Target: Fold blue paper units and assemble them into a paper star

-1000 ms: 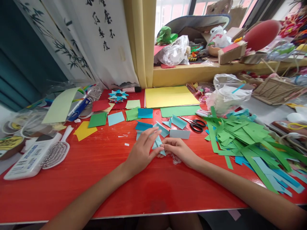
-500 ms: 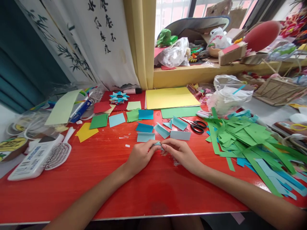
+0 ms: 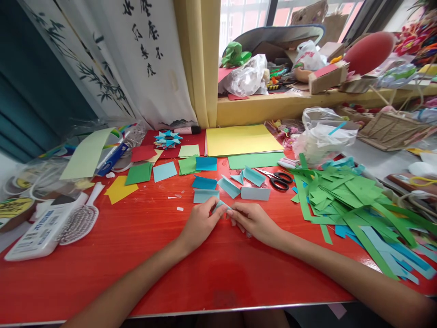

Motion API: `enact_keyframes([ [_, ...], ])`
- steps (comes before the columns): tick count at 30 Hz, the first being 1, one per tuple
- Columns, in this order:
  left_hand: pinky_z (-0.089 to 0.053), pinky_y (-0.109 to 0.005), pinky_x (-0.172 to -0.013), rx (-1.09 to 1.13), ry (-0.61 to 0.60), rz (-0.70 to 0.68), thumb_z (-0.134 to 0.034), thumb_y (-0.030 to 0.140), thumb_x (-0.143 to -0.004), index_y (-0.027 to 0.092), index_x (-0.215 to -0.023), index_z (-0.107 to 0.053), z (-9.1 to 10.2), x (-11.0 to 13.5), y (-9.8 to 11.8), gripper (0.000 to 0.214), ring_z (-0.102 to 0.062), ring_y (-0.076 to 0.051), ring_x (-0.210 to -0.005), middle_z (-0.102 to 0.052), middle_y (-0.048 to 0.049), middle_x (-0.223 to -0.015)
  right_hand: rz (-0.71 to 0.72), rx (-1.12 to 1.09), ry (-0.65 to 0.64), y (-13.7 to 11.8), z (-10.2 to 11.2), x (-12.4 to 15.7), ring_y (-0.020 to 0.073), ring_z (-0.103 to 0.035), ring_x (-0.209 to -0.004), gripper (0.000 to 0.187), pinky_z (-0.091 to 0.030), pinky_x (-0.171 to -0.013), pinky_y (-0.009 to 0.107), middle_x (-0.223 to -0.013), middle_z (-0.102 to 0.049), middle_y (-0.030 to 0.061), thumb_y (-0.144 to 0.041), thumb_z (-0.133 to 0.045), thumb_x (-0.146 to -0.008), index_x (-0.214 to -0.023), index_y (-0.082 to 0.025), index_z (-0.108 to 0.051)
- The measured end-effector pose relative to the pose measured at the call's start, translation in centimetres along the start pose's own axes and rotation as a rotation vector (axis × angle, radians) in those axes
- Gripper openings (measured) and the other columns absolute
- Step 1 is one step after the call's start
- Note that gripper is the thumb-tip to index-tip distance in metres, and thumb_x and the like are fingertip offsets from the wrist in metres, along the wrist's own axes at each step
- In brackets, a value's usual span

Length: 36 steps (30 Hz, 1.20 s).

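Between both hands is a small light-blue piece of folded paper (image 3: 221, 206), mostly hidden by my fingers. My left hand (image 3: 202, 222) pinches its left side, thumb toward me. Fingertips of my right hand (image 3: 251, 221) are closed at its right corner. Just beyond my hands lie several creased blue papers: a pale one (image 3: 206, 196) behind the left hand, a grey-blue one (image 3: 255, 193) behind the right, and a half-open light-blue one (image 3: 228, 187) between them. Black-handled scissors (image 3: 280, 181) rest farther right. A ring of folded blue and white paper points (image 3: 168, 139) sits at the back.
Green paper strips (image 3: 344, 193) are heaped at the right, with blue offcuts (image 3: 392, 248) in front. A yellow sheet stack (image 3: 244, 140) lies at the back. Coloured squares, including a green one (image 3: 139, 174), spread left. A hairbrush (image 3: 80, 223) leans by a white bottle (image 3: 44, 232).
The right fingers have drawn closer together at the paper's corner, and more of the folded paper shows by the left thumb. The view has shifted slightly.
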<state>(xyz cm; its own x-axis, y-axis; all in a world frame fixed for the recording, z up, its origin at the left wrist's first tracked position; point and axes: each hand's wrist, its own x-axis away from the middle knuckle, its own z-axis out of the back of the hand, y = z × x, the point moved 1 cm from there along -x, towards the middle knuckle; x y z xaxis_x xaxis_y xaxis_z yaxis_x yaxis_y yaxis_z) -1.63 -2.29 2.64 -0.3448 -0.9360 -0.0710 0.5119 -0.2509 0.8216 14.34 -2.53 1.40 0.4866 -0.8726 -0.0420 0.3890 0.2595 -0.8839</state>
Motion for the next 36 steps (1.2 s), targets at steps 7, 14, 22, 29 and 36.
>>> enact_keyframes([
  [7, -0.032, -0.02, -0.054, 0.182, -0.073, 0.072, -0.042, 0.04, -0.081, 0.017, -0.068, -0.048, 0.06, -0.4, -0.46, 0.027, -0.042, -0.009, -0.056, -0.047, 0.0039, -0.06, 0.01, 0.037, -0.013, 0.11, 0.1, -0.09, 0.0033, -0.04, -0.039, 0.033, -0.03, -0.041, 0.015, -0.056, -0.046, -0.0035, -0.034, -0.031, -0.089, -0.065, -0.016, -0.044],
  [14, -0.029, -0.02, -0.051, 0.258, -0.08, 0.094, -0.041, 0.038, -0.082, 0.016, -0.061, -0.043, 0.07, -0.45, -0.58, 0.031, -0.037, -0.008, -0.053, -0.038, 0.0044, -0.056, -0.076, -0.105, -0.095, -0.04, 0.33, -0.11, 0.0047, -0.04, -0.04, 0.032, -0.03, -0.038, 0.016, -0.058, -0.047, -0.0026, -0.039, -0.035, -0.086, -0.068, -0.015, -0.048],
  [22, -0.029, -0.021, -0.05, 0.185, -0.034, 0.123, -0.037, 0.042, -0.083, 0.017, -0.062, -0.041, -0.16, -0.14, -0.52, 0.033, -0.039, -0.009, -0.051, -0.043, 0.0046, -0.054, 0.067, 0.097, -0.05, 0.1, 0.03, -0.22, 0.0071, -0.04, -0.049, 0.031, -0.029, -0.046, 0.018, -0.055, -0.044, -0.0031, -0.04, -0.039, -0.085, -0.067, -0.016, -0.045],
  [29, -0.033, -0.021, -0.05, 0.214, -0.048, 0.106, -0.034, 0.046, -0.083, 0.018, -0.065, -0.044, -0.36, -0.26, -0.62, 0.034, -0.043, -0.01, -0.05, -0.048, 0.0041, -0.054, 0.045, 0.079, -0.041, 0.41, -0.13, -0.08, 0.0068, -0.041, -0.044, 0.034, -0.03, -0.045, 0.019, -0.051, -0.043, -0.0035, -0.038, -0.031, -0.088, -0.065, -0.017, -0.043],
  [36, -0.033, -0.021, -0.051, 0.134, -0.03, 0.073, -0.032, 0.044, -0.084, 0.018, -0.063, -0.042, -0.34, -0.11, -0.42, 0.036, -0.043, -0.009, -0.05, -0.047, 0.0047, -0.053, 0.032, 0.054, -0.043, 0.16, -0.02, -0.15, 0.006, -0.041, -0.043, 0.036, -0.031, -0.045, 0.018, -0.053, -0.045, -0.0027, -0.038, -0.031, -0.088, -0.064, -0.016, -0.045],
])
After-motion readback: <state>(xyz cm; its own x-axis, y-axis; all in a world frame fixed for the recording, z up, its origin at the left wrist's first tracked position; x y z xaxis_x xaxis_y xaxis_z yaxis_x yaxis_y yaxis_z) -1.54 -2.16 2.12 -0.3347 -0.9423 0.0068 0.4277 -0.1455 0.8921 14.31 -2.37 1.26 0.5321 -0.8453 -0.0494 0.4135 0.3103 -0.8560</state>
